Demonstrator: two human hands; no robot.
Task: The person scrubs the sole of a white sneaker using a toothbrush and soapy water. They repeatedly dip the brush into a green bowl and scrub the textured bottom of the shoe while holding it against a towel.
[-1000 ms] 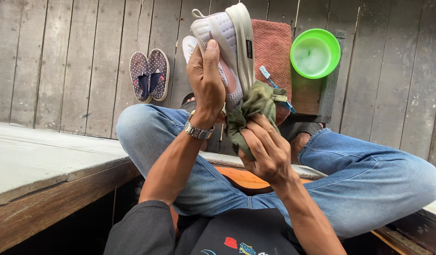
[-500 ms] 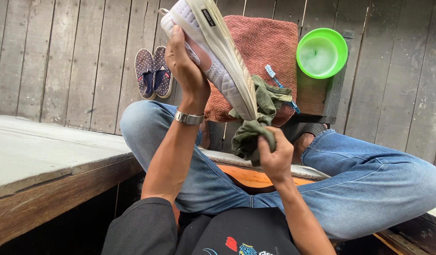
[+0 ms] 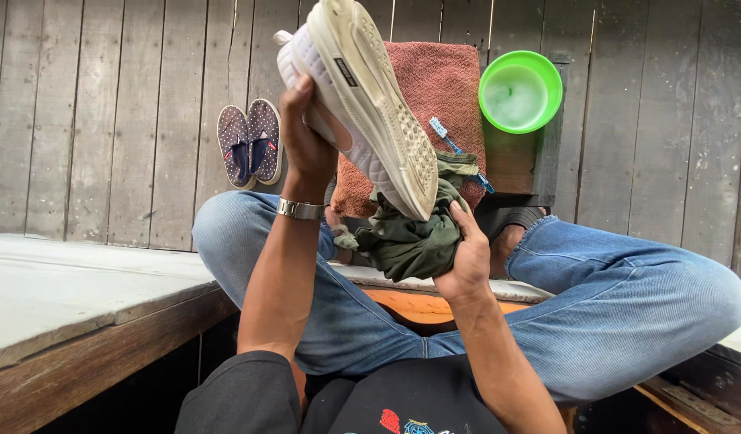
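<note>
Head view, left to right: a grey weathered plank ledge [image 3: 73,297] occupies the lower left, in front of the grey wooden board floor [image 3: 105,104]. A pair of dark dotted slip-on shoes [image 3: 250,143] lies side by side on the boards, well apart from the hands. The left hand [image 3: 308,138], wearing a silver metal wristwatch [image 3: 300,210], is raised with the fingers curled around the upper of a white knit sneaker with a cream ribbed rubber sole [image 3: 369,95]; the sole faces the camera and the shoe is tilted, one end high, the other end low. The low end touches a crumpled olive-green cloth [image 3: 410,237], which the right hand [image 3: 465,261] grips, fingers closed into the fabric. Behind the sneaker a rust-red terry towel [image 3: 442,80] is spread on a dark wooden stool [image 3: 539,161], with a blue-handled toothbrush [image 3: 459,149] lying on it. A bright green round plastic bowl [image 3: 520,91] stands just beside the towel. Crossed legs in blue denim jeans [image 3: 627,305] span the lower frame.
</note>
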